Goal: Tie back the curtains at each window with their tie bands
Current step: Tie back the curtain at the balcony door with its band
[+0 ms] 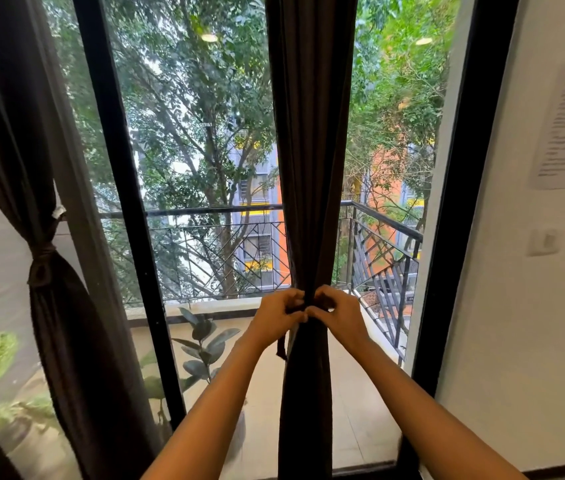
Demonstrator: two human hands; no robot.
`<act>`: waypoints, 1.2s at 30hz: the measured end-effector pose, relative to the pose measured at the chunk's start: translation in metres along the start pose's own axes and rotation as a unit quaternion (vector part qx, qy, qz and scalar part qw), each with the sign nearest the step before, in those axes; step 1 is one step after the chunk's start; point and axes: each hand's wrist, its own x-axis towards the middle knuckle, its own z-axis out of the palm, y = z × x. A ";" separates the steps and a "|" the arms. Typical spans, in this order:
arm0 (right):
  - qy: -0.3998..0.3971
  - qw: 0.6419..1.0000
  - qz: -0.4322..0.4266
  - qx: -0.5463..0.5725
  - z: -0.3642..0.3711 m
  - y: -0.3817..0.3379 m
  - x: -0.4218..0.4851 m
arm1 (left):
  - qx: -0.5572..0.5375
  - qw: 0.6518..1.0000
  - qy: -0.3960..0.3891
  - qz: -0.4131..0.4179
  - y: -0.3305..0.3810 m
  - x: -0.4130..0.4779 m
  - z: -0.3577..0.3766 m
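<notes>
My left hand (pixel 279 315) and right hand (pixel 338 311) meet at the front of the long dark brown fabric curtain (pixel 308 168), which is bunched into a narrow column so the thin dark brown tie band (pixel 281 348) can cinch it. My fingers on both sides are curled, pinching the band against the curtain. They cover the knot, so I cannot tell if it is made. 1 loose end dangles below my left hand.
</notes>
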 end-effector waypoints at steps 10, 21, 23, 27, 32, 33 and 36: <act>0.021 0.991 0.104 0.085 0.007 0.005 0.003 | 0.070 0.992 0.094 0.050 0.003 0.000 0.011; 0.002 0.987 0.124 0.107 0.006 0.021 0.007 | -0.063 0.990 0.129 -0.006 -0.007 0.001 0.029; 0.007 0.983 0.137 0.124 0.008 0.023 0.007 | -0.057 0.991 0.125 -0.009 -0.009 0.004 0.029; 0.003 0.974 0.157 0.165 0.014 0.021 0.005 | -0.009 0.991 0.135 0.000 -0.010 0.007 0.030; -0.018 0.969 0.163 0.186 0.018 0.024 0.005 | -0.032 0.988 0.148 -0.017 -0.010 0.006 0.031; -0.025 0.966 0.165 0.198 0.018 0.025 0.005 | -0.032 0.988 0.152 -0.019 -0.010 0.005 0.030; -0.038 0.962 0.163 0.214 0.018 0.026 0.007 | -0.035 0.988 0.149 -0.013 -0.013 0.006 0.028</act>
